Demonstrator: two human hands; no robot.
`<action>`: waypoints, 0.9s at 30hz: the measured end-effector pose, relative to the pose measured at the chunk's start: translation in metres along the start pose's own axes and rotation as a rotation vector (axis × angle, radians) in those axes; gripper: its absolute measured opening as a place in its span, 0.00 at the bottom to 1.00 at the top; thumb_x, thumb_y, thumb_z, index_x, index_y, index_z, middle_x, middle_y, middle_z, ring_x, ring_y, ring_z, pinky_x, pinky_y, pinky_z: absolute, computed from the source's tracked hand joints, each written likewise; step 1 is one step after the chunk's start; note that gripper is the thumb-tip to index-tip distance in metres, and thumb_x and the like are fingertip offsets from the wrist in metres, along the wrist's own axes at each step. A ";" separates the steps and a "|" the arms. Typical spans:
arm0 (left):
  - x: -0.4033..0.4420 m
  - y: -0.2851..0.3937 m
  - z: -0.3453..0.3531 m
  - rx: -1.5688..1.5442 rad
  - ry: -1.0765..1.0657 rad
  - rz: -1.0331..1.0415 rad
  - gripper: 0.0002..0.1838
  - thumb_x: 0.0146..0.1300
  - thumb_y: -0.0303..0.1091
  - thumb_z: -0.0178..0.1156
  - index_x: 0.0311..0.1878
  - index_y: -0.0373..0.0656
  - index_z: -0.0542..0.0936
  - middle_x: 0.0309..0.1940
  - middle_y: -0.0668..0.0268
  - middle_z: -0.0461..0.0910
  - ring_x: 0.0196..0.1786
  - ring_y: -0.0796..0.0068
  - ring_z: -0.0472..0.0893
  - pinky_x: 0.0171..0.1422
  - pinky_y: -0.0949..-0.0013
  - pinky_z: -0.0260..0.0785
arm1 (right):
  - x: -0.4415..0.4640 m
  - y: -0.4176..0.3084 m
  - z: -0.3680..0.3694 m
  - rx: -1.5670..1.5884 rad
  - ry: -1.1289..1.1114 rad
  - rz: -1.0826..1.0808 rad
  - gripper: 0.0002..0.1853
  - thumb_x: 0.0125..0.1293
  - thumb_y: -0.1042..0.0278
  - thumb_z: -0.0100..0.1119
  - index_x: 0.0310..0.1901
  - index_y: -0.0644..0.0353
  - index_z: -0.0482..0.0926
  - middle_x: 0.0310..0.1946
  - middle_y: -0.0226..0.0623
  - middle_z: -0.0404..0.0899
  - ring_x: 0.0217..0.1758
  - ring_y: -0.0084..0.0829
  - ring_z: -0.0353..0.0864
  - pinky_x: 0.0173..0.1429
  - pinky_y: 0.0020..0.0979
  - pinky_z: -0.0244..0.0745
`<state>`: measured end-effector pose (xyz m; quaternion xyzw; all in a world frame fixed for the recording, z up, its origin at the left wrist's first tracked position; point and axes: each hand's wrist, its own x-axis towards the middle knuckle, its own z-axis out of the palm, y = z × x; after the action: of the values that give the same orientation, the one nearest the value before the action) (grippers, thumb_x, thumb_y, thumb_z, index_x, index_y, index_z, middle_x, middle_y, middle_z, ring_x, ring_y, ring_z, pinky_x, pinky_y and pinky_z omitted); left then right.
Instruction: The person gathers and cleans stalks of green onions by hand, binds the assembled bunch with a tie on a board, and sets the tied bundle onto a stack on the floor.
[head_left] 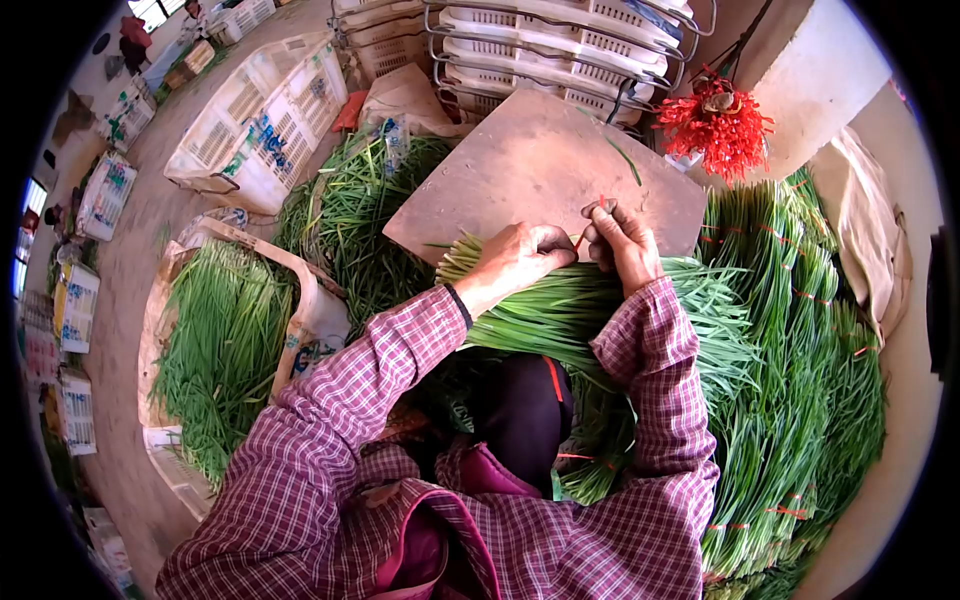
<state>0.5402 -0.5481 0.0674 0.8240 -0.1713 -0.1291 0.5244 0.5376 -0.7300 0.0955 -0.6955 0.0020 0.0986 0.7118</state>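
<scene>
A bunch of long green stalks [545, 310] lies across the front of a reddish-brown board [500, 160], its pale cut ends pointing left. My left hand [515, 262] rests over the bunch near those ends, thumb and fingers pinched together at a red tie [580, 241]. Just to its right, my right hand [622, 240] is raised over the stalks with its fingers closed on the red tie, a bit of which sticks up above the fingertips. How far the tie passes round the bunch is hidden.
Tied green bundles [775, 380] are piled at the right. A crate of loose greens [225, 340] stands at the left, near an empty white crate [260, 120]. Red ties [715, 125] hang at the upper right beside stacked crates [560, 50]. People are far off at upper left.
</scene>
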 end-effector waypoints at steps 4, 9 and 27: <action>0.003 -0.003 0.000 -0.029 -0.010 0.031 0.13 0.59 0.41 0.60 0.39 0.42 0.84 0.31 0.62 0.84 0.35 0.70 0.82 0.44 0.68 0.71 | 0.009 -0.011 -0.011 0.097 -0.001 0.017 0.13 0.72 0.55 0.52 0.43 0.57 0.78 0.26 0.21 0.75 0.24 0.14 0.72 0.25 0.19 0.63; 0.011 -0.003 -0.004 -0.215 -0.141 0.047 0.08 0.61 0.32 0.60 0.37 0.35 0.79 0.28 0.64 0.81 0.34 0.78 0.77 0.43 0.71 0.70 | 0.007 -0.032 -0.016 -0.585 0.037 -0.084 0.18 0.71 0.56 0.51 0.35 0.64 0.82 0.24 0.32 0.81 0.23 0.20 0.77 0.29 0.24 0.72; 0.012 0.005 -0.004 -0.167 -0.167 0.012 0.12 0.64 0.35 0.58 0.41 0.35 0.83 0.35 0.61 0.84 0.38 0.76 0.80 0.47 0.71 0.71 | 0.022 -0.030 -0.014 -0.184 0.051 -0.022 0.17 0.72 0.54 0.51 0.35 0.59 0.79 0.24 0.27 0.76 0.20 0.17 0.73 0.23 0.21 0.68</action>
<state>0.5521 -0.5519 0.0732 0.7629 -0.2079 -0.2081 0.5757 0.5651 -0.7413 0.1218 -0.7602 0.0035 0.0730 0.6455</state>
